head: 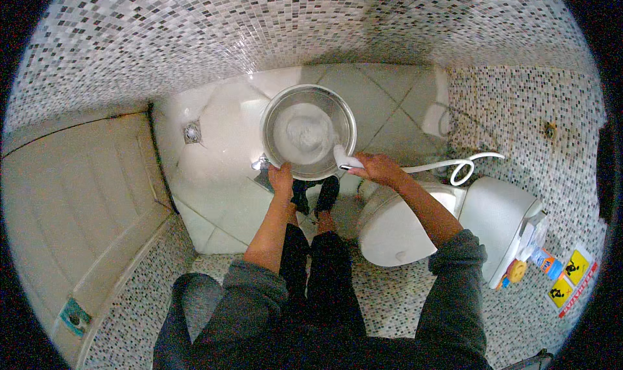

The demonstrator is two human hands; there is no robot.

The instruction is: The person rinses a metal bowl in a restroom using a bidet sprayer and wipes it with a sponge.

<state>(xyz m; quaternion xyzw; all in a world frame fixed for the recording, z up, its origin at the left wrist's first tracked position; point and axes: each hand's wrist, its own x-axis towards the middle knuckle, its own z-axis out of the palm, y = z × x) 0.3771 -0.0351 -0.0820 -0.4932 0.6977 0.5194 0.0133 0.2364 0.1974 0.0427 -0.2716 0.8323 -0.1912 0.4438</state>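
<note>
A round metal basin (348, 110) stands on the tiled floor in front of my feet, with whitish, foamy or churned water in it. My left hand (281, 178) grips the basin's near rim at its left side. In my right hand (382, 169) is a white handheld bidet sprayer (342, 157), its head over the near right part of the basin and pointed inward. From that hand a white hose (438, 164) runs right and loops beside the toilet. A dark, flat thing with a shiny part lies partly hidden near my left hand.
A white toilet with its lid (396, 234) down stands at the right, its tank (508, 209) bearing bottles and a yellow sponge (516, 271). A floor drain (192, 132) lies left of the basin. A pale door (92, 185) is at the left. Mosaic walls enclose the space.
</note>
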